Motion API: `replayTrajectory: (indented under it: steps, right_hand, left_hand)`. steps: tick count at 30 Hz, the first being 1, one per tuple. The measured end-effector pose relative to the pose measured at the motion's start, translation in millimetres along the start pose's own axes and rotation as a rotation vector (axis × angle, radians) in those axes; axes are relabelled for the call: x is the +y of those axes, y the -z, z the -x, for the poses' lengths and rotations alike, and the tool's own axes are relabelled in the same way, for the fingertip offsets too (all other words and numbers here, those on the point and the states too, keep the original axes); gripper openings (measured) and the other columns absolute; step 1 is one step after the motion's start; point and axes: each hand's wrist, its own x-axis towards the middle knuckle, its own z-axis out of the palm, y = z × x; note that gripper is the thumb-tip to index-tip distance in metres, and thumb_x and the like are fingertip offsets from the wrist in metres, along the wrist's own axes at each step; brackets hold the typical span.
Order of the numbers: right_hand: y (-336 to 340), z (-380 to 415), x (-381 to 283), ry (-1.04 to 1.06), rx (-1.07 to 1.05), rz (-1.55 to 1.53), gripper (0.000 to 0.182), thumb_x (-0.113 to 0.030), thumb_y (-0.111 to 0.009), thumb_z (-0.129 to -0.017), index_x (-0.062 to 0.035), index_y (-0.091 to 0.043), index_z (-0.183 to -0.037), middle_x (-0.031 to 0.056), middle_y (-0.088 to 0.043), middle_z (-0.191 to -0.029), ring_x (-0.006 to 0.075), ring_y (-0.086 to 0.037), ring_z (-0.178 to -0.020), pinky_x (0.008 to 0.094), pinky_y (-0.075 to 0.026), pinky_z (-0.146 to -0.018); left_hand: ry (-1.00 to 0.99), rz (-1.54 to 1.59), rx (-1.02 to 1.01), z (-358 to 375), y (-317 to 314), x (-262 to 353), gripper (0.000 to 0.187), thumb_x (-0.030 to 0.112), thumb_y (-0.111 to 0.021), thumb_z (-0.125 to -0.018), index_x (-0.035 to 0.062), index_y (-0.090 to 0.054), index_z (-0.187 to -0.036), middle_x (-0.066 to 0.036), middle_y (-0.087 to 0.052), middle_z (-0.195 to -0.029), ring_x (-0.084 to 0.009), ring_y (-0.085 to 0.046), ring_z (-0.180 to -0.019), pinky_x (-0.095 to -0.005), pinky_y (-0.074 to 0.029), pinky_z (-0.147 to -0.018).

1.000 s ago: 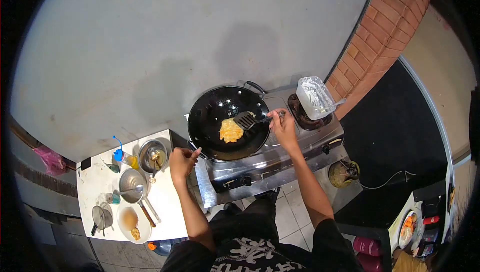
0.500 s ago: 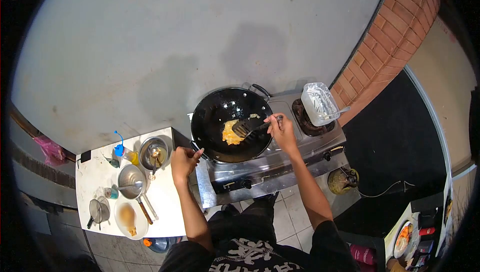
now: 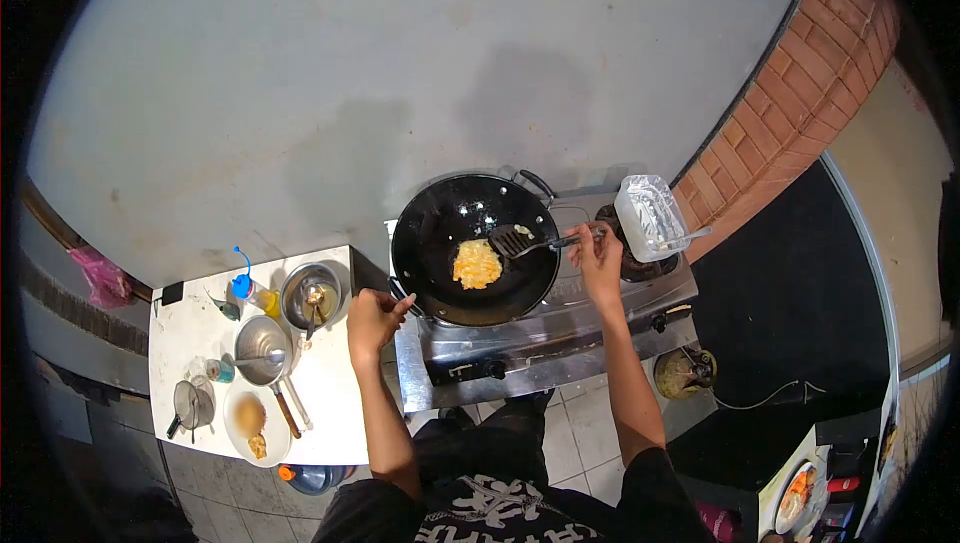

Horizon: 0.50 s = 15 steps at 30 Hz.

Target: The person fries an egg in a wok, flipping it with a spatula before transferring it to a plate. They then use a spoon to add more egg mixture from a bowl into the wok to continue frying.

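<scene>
A black wok (image 3: 430, 228) sits on the left burner of the stove. Inside it lies a yellow-orange fried omelette piece (image 3: 476, 264), with a small scrap of egg farther up the wok's right side. My right hand (image 3: 598, 258) is closed around the handle of a black slotted spatula (image 3: 512, 241). The spatula's blade is inside the wok's outline, up and right of the omelette and apart from it. My left hand (image 3: 376, 321) pinches the wok's left loop handle (image 3: 402, 293), its fingers partly hiding the handle.
Right of the wok, a clear plastic container (image 3: 652, 218) with a spoon stands over the other burner. The white table (image 3: 335, 393) at left bears metal bowls (image 3: 310, 295), a saucepan (image 3: 262, 348), an oil bottle (image 3: 262, 298) and a plate (image 3: 262, 455) with food. A grey wall rises behind.
The spatula has drawn off the omelette, up and to the right, with my right hand. My left hand stays at the wok handle. The whole view has shifted slightly.
</scene>
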Motion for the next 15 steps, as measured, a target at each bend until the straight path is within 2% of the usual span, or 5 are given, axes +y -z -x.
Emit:
replayTrajectory:
  steps: [7, 15]
  right_hand:
    - [2.6, -8.1, 0.9, 0.045, -0.066, 0.089, 0.015, -0.014, -0.050, -0.099, 0.0011, -0.050, -0.099, 0.0081, -0.066, -0.092, 0.0053, -0.050, -0.060, 0.0196, -0.039, -0.048]
    - [5.1, -5.9, -6.6, 0.103, -0.291, 0.095, 0.009, -0.007, -0.049, -0.097, 0.0004, -0.052, -0.101, 0.0062, -0.062, -0.102, 0.0062, -0.049, -0.073, 0.0199, -0.042, -0.063]
  left_hand:
    - [-0.013, 0.009, -0.016, -1.4, 1.6, 0.5, 0.038, 0.033, -0.075, -0.079, -0.0026, -0.069, -0.066, -0.011, -0.065, -0.057, -0.0168, -0.064, -0.051, -0.0291, -0.049, -0.054]
    - [0.040, 0.005, -0.025, 0.1, 2.5, 3.8, 0.036, 0.032, -0.075, -0.079, -0.0016, -0.070, -0.067, -0.010, -0.065, -0.057, -0.0175, -0.065, -0.052, -0.0296, -0.049, -0.055]
